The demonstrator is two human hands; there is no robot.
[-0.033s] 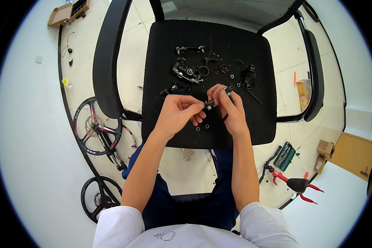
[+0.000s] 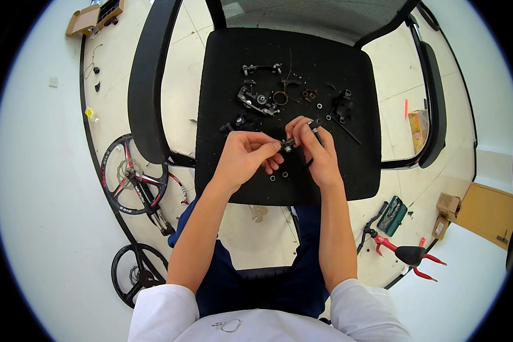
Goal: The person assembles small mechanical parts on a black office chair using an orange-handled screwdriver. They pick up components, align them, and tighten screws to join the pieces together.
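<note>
Over the black chair seat (image 2: 222, 176), both hands meet at a small dark metal part with a silver bolt (image 2: 287, 147). My left hand (image 2: 248, 157) pinches its left side between thumb and fingers. On the other side, my right hand (image 2: 318, 149) curls round it, and a black rod-like piece (image 2: 318, 132) shows along those fingers; how the two join is hidden. Two small ring nuts (image 2: 285, 174) lie just below the hands. Beyond them rest a silver-and-black jointed mechanism (image 2: 258, 101), a brownish ring (image 2: 280, 98) and a black clamp-like part (image 2: 343, 105).
Chair armrests (image 2: 148, 85) flank the seat. On the floor at left are a spoked wheel (image 2: 111, 194) and a black wheel (image 2: 117, 273). At right lie a green tool case (image 2: 392, 216), a red bike frame part (image 2: 387, 243) and cardboard boxes (image 2: 448, 204).
</note>
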